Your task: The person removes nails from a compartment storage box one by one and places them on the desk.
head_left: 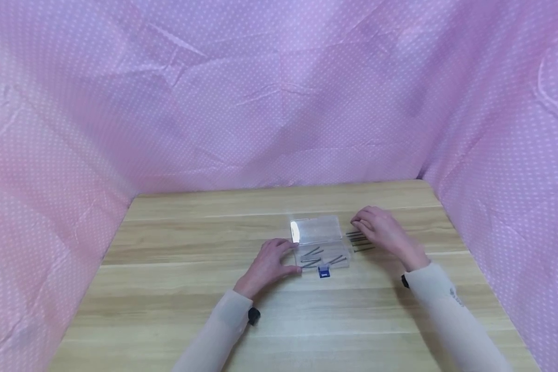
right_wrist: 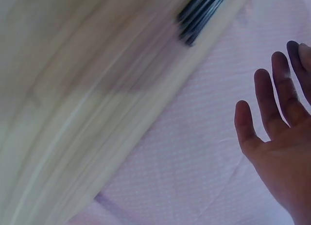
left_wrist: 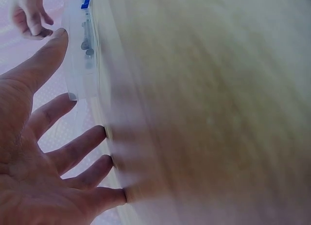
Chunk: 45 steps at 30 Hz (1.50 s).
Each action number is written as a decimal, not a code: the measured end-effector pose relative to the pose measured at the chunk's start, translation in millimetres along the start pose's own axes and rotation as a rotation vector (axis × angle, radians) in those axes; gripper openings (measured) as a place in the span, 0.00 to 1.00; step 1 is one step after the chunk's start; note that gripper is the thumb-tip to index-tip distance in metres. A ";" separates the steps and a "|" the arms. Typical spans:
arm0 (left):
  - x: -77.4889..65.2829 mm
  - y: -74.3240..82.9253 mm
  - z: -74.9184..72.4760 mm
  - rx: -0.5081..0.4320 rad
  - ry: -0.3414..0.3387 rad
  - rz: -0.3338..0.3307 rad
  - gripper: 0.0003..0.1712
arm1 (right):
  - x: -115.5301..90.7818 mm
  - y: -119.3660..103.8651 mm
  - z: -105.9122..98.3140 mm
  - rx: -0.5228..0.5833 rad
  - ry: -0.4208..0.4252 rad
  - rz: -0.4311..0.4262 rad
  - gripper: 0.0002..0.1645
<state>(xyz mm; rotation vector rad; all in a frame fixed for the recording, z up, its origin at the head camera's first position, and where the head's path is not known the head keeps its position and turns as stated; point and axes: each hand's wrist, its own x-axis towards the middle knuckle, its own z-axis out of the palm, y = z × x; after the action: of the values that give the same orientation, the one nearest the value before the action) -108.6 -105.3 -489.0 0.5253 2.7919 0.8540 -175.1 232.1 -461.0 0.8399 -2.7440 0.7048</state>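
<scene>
A clear plastic box (head_left: 323,253) lies with its lid (head_left: 317,230) folded back and its blue latch (head_left: 324,272) facing the near side. Several long thin metal nails or screws (head_left: 312,252) lie inside it. At the box's left end is my left hand (head_left: 272,262), its thumb and index finger touching the box and the other fingers spread towards the tabletop. My right hand (head_left: 383,232) hovers over a row of similar nails or screws (head_left: 363,250) to the right of the box. Its thumb and index tips are close together, and I see nothing between them.
The wooden table (head_left: 167,289) has its far edge against pink dotted cloth (head_left: 279,103), which also hangs at both sides. A black wrist strap piece (head_left: 254,315) shows at the left cuff. Bare wood lies in front of the box.
</scene>
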 end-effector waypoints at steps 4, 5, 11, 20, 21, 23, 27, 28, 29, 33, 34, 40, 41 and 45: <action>-0.1 -0.6 -0.7 -0.008 -0.001 0.014 0.42 | 0.7 -15.5 4.2 0.019 0.082 -0.106 0.05; -0.2 -0.5 -0.9 -0.011 -0.001 0.014 0.42 | 0.7 -19.2 5.6 0.019 0.101 -0.135 0.05; 0.1 -0.7 -1.7 -0.020 0.007 0.021 0.41 | -0.4 -41.9 13.7 0.046 0.108 -0.205 0.07; 0.1 -0.4 -2.6 -0.018 0.002 0.024 0.40 | 0.5 -67.2 29.2 0.035 0.031 -0.273 0.07; 0.0 -0.2 -2.9 -0.017 -0.001 0.022 0.40 | 0.5 -69.3 31.5 0.025 0.022 -0.282 0.07; -0.2 0.4 -3.6 -0.013 -0.005 0.019 0.40 | 0.9 -73.6 35.4 0.014 0.004 -0.291 0.08; -0.4 0.7 -4.8 -0.011 -0.004 0.019 0.40 | 2.2 -80.8 40.8 0.007 -0.033 -0.288 0.07; -0.6 0.6 -5.0 -0.011 -0.004 0.021 0.40 | 2.8 -82.4 41.8 0.003 -0.043 -0.286 0.08; -0.8 0.5 -5.2 -0.012 -0.003 0.023 0.40 | 3.5 -83.8 42.5 0.001 -0.055 -0.284 0.08; -1.0 -0.1 -5.6 -0.011 0.000 0.034 0.40 | 6.3 -87.6 45.9 -0.006 -0.102 -0.284 0.07; -0.9 -0.3 -5.7 -0.011 0.001 0.036 0.40 | 7.0 -88.3 46.9 -0.001 -0.112 -0.289 0.06; -0.2 -0.6 -5.7 -0.015 0.002 0.043 0.39 | 9.7 -92.7 51.3 -0.017 -0.159 -0.294 0.04; -0.2 -0.6 -5.7 -0.016 0.002 0.042 0.39 | 10.3 -93.3 52.0 -0.026 -0.170 -0.289 0.04; -0.3 -0.8 -5.5 -0.016 0.001 0.038 0.39 | 13.1 -95.7 54.0 -0.045 -0.207 -0.276 0.04</action>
<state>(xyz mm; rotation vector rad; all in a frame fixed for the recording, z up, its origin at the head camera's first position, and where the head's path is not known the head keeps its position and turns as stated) -109.9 -108.8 -484.9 0.5769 2.7820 0.8837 -133.6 129.7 -467.0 1.3157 -2.7241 0.5262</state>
